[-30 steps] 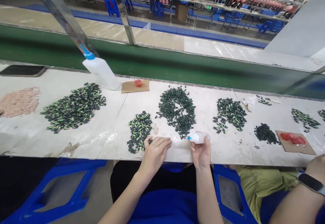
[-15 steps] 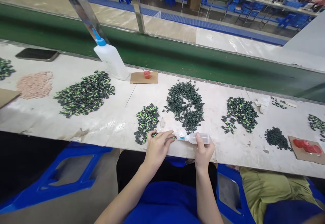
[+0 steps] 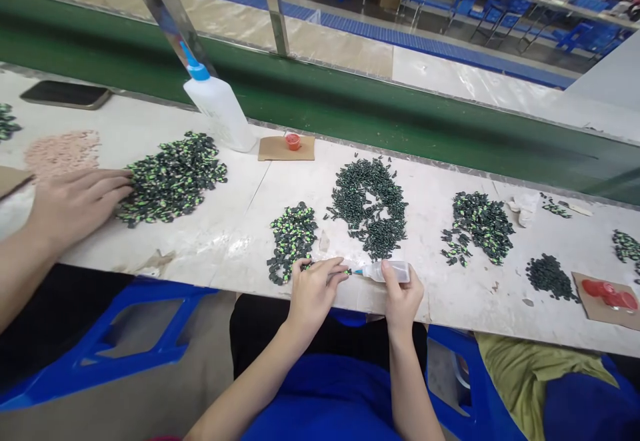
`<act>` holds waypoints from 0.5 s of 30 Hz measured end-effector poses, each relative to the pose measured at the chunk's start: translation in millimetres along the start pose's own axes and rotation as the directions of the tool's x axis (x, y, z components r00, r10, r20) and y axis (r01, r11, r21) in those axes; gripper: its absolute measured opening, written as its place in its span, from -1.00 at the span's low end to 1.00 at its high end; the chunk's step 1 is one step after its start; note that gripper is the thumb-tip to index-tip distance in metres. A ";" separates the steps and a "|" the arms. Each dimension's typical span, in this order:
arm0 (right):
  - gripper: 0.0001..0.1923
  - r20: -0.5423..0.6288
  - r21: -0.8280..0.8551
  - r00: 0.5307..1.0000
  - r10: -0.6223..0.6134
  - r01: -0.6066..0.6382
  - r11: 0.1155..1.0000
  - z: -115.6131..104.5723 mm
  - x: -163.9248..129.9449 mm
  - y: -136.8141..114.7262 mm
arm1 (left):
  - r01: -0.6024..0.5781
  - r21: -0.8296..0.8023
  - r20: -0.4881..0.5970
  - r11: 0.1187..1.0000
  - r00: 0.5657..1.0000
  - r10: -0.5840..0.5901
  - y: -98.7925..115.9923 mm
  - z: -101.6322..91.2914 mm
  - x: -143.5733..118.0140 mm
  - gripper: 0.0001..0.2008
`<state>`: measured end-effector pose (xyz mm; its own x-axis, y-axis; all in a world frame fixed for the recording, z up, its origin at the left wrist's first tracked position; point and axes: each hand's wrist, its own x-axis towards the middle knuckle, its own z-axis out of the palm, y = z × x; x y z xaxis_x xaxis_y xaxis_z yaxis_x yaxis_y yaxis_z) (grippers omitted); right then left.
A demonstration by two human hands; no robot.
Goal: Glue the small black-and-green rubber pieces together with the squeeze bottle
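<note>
Factory line, white desk beside green conveyor. Left hand pinches small green piece near desk edge; right hand grips small squeeze bottle, nozzle at piece. Risk: oversqueeze smears glue onto fingers; co-worker's hand at far pile.

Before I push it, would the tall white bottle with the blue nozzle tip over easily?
Probably yes: the tall white bottle looks narrow and high, and it stands tilted. It seems light plastic, so it may slide on the smooth table.
</note>
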<state>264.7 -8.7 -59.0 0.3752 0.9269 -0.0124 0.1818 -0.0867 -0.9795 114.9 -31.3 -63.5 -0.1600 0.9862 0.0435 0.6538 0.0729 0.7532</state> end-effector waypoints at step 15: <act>-0.62 -0.026 0.029 0.998 0.056 -0.055 0.998 3.2 -1.3 -8.1 | 0.005 -0.026 -0.017 1.000 1.000 -0.005 4.2 -1.9 0.5 -0.90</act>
<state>259.8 -8.1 -51.7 0.4087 0.9106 -0.0617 0.1345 -0.1269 -0.9827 116.2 -30.8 -59.1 -0.1759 0.9831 0.0505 0.6333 0.0738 0.7704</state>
